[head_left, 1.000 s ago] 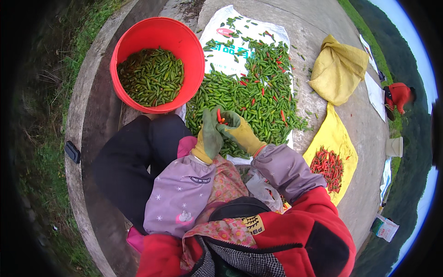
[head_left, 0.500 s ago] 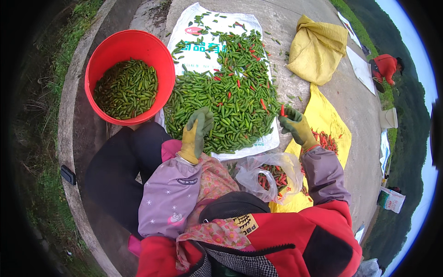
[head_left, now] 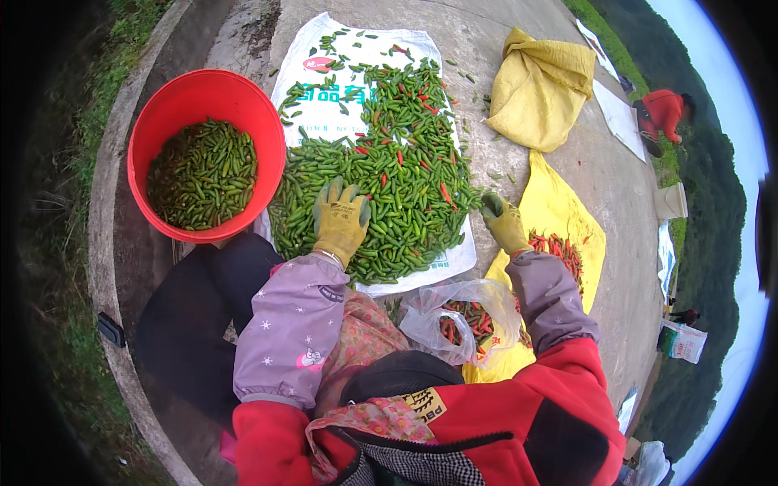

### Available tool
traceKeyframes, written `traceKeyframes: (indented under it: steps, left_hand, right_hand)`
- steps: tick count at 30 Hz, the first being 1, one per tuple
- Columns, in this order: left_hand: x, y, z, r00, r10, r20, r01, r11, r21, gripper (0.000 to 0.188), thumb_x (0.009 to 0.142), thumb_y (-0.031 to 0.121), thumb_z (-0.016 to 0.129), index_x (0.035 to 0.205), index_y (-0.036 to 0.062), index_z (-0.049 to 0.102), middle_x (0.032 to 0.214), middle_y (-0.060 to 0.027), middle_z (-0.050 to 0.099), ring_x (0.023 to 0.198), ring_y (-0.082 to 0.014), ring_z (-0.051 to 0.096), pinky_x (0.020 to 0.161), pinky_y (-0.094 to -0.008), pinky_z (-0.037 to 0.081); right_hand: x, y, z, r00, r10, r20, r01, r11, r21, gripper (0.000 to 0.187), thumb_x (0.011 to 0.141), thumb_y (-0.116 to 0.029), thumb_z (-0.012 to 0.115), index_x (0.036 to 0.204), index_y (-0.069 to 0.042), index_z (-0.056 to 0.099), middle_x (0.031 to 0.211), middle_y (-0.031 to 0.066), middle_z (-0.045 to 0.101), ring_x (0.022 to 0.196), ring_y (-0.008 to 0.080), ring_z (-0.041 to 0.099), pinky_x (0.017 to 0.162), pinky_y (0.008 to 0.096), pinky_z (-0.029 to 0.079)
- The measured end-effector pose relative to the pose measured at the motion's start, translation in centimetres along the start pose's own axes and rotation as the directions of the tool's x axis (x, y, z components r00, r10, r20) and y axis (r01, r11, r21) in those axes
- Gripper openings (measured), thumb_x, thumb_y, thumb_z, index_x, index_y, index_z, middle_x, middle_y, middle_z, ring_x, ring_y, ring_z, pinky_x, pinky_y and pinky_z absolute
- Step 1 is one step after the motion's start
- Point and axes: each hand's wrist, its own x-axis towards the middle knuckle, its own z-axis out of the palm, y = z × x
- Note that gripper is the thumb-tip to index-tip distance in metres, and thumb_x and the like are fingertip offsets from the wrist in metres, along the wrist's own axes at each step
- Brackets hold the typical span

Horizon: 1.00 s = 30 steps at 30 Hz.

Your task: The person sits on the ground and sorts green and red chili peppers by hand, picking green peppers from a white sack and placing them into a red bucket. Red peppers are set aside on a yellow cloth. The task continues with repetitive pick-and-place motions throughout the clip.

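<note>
The left hand [head_left: 341,219] has come down since the earlier frame. Concrete pavement [head_left: 632,243] carries a white sack [head_left: 348,121] strewn with green chilies [head_left: 405,231], that hand spread over them. A plastic bag [head_left: 421,310] partly hides red chilies [head_left: 478,321]. The right hand's [head_left: 504,223] grip I cannot tell.

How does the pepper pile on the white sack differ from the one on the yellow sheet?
The green pile is mostly green with scattered red; the red pile is mostly red. The green pile spreads widely over the white sack; the red pile shows as a smaller patch on the yellow sheet. Both are loose heaps of slender pieces.
</note>
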Motion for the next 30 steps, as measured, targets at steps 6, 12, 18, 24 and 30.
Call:
traceKeyframes:
  steps: [6,12,18,24,30]
  left_hand:
    - [-1.4,-2.1,-1.1,0.997,-0.08,0.011,0.081,0.997,-0.021,0.035,0.076,0.022,0.07,0.109,0.0146,0.062,0.123,-0.0048,0.053,0.128,-0.0325,0.038,0.107,-0.0501,0.026]
    - [2.2,0.1,1.6,0.986,-0.085,0.143,0.07,0.992,0.106,0.044,0.079,0.03,0.067,0.121,0.0188,0.059,0.133,-0.0081,0.047,0.133,-0.0362,0.032,0.108,-0.054,0.024]
    - [3.2,0.0,2.9,0.96,-0.131,0.248,0.102,0.987,0.125,0.037,0.083,0.034,0.064,0.118,0.0223,0.06,0.137,-0.0079,0.044,0.135,-0.0373,0.029,0.108,-0.0567,0.022]
    - [3.4,0.0,3.0,0.951,-0.103,0.292,0.072,0.991,0.115,0.031,0.084,0.033,0.063,0.114,0.0237,0.062,0.138,-0.0073,0.045,0.134,-0.0372,0.03,0.107,-0.0579,0.021]
    - [3.0,-0.3,3.4,0.965,-0.079,0.248,0.052,0.992,0.116,0.03,0.082,0.027,0.066,0.111,0.021,0.064,0.137,-0.008,0.047,0.133,-0.0384,0.032,0.108,-0.0585,0.02]
  right_hand:
    - [5.0,-4.5,8.0,1.0,-0.006,0.015,0.011,0.919,-0.393,0.046,0.079,-0.028,0.07,0.118,-0.007,0.058,0.098,0.0196,0.068,0.093,0.0372,0.064,0.082,0.0453,0.05]
    - [4.0,-4.8,8.4,0.99,0.115,0.084,-0.108,0.991,-0.082,0.045,0.078,-0.025,0.07,0.115,-0.001,0.061,0.095,0.019,0.068,0.09,0.0312,0.066,0.08,0.0391,0.051]
    - [4.5,-8.8,5.5,0.844,0.162,0.512,-0.526,0.438,0.729,0.012,0.086,-0.013,0.058,0.095,-0.009,0.063,0.074,-0.002,0.059,0.067,0.0084,0.057,0.063,0.0239,0.049]
    - [8.2,-13.5,8.3,0.902,0.096,0.422,-0.366,0.69,0.625,0.016,0.086,-0.013,0.053,0.097,-0.006,0.061,0.09,0.007,0.065,0.085,0.0187,0.064,0.071,0.0322,0.055]
    - [9.2,-15.3,11.1,0.968,-0.06,0.243,0.092,0.989,-0.12,0.043,0.086,-0.032,0.055,0.113,0.001,0.061,0.107,0.0261,0.064,0.103,0.0396,0.06,0.092,0.0433,0.045]
